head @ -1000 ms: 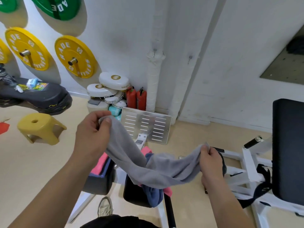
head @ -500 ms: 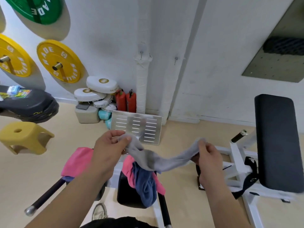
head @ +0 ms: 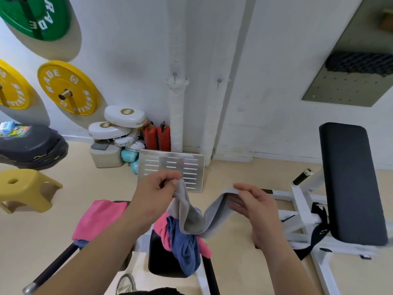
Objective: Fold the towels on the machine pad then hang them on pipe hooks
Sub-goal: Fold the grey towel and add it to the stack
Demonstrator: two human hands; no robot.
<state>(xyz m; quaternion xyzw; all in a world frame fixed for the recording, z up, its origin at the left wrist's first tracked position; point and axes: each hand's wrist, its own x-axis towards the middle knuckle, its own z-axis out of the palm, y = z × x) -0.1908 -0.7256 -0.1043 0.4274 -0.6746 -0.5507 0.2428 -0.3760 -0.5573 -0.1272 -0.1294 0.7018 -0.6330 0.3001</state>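
Note:
A grey towel (head: 192, 218) sags in a loop between my hands, in the air above the machine. My left hand (head: 156, 195) pinches one end of it. My right hand (head: 253, 202) holds the other end between thumb and half-spread fingers. Below them a blue towel (head: 185, 248) and a pink towel (head: 163, 229) lie bunched on a black machine pad (head: 161, 262). Another pink towel (head: 96, 220) covers the pad to the left. Two small hooks (head: 174, 76) (head: 219, 82) stick out of the white wrapped pipes (head: 176, 116) on the wall ahead.
A slotted metal plate (head: 192, 165) leans in front of the pipes, with red extinguishers (head: 157, 136) and white pads (head: 124, 116) to its left. A yellow stool (head: 25, 189) stands at the left. A black bench pad (head: 350, 179) on a white frame fills the right.
My hands have come closer together, so the grey towel hangs in a deeper, shorter loop. The view has tipped up and the pipes look nearer.

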